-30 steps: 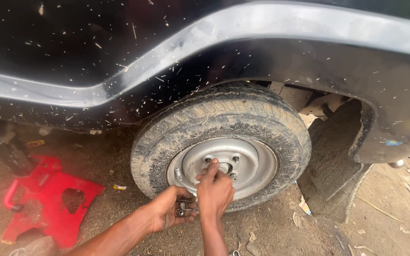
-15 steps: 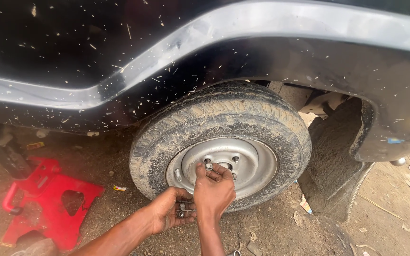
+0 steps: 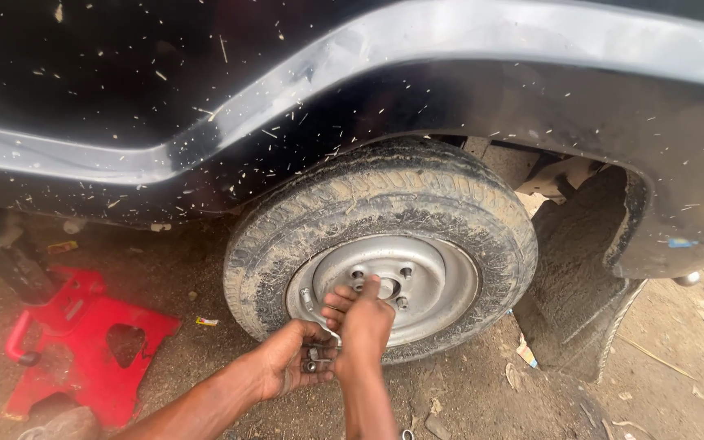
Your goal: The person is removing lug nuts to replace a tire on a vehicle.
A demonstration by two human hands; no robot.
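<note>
- My left hand (image 3: 293,358) is cupped palm-up just below the wheel, fingers curled around a few small dark lug nuts (image 3: 313,359) lying in the palm.
- My right hand (image 3: 363,326) reaches up to the steel rim (image 3: 433,281), fingers pressed together with the tips at the hub near the studs; I cannot tell whether they pinch a nut there.
- The wrist of my right hand crosses just beside the left hand's fingers, the two touching or nearly so.
- I see the grey rim sitting inside a muddy tyre (image 3: 385,200), with bolt holes and studs ringed around the centre hole.
- The tyre sits under the black wheel arch (image 3: 482,90) of a dust-flecked car body.
- A torn mud flap (image 3: 580,277) hangs to the right of the tyre.
- A red jack stand (image 3: 91,342) lies on the dirt ground (image 3: 466,391) to the left, well apart from my hands.
</note>
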